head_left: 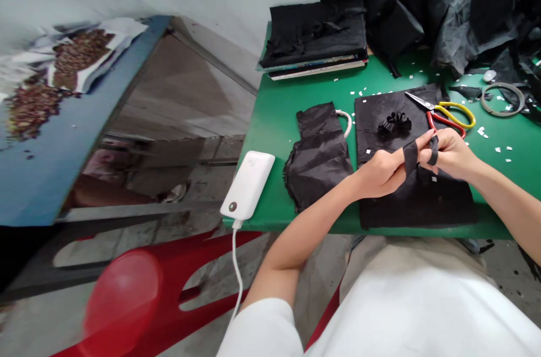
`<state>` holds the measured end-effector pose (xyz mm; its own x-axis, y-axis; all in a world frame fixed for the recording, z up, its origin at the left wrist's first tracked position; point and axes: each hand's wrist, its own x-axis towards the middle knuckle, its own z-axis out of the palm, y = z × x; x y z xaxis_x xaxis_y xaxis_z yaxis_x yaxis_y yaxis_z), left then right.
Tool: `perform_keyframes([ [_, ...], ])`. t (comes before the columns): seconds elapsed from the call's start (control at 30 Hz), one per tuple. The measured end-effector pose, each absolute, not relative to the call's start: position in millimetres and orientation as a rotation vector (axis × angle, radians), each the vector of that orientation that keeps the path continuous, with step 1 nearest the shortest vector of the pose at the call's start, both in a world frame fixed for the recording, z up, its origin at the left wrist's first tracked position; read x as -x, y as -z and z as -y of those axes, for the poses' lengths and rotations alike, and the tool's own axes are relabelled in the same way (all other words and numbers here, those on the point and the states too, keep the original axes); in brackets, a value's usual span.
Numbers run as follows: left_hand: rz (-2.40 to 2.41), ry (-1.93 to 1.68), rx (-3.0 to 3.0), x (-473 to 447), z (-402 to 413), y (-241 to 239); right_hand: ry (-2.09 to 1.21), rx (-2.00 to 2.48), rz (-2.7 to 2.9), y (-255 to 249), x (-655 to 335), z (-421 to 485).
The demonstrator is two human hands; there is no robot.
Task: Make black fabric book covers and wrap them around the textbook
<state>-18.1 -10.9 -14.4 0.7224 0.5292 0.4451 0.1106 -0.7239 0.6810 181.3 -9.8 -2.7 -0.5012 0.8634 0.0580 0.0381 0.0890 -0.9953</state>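
Note:
A narrow black strip of thin material (pixel 410 157) is looped about the fingers of my left hand (pixel 382 173), which is closed on it. My right hand (pixel 454 151) pinches another stretch of the same strip, close beside the left fingertips. Both hands hover over a black flat pad (pixel 418 205) at the table's front. On the pad's upper part sits a small black looped flower shape (pixel 395 123). Just beyond my right hand lie scissors (pixel 456 114) with one yellow and one red handle, blades apart and pointing left.
The green table (pixel 279 120) carries folded black cloth pieces (pixel 319 160), a white power bank (pixel 248 185) with a cable, a tape ring (pixel 502 99) and white scraps. Black sheets (pixel 316 25) are piled behind. A red plastic stool (pixel 122 295) stands left, near a blue table (pixel 97 109).

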Motion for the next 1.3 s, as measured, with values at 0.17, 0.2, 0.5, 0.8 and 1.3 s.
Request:
perform_keyframes([
  [0.17,-0.507,-0.84,-2.326,21,9,15,-1.344,1.001,1.754,-7,-175,13],
  [0.2,-0.53,-0.821,-2.364,22,8,15,-1.284,1.028,1.774,-7,-175,14],
  [0.5,-0.683,-0.671,-2.897,24,2,19,-0.933,0.924,2.104,10,-180,4],
  [0.8,-0.62,-0.834,-2.769,25,4,18,-0.926,0.667,2.102,12,-173,8],
  [1.3,-0.33,-0.995,-1.977,20,0,10,-2.183,0.609,1.597,-7,-183,12],
])
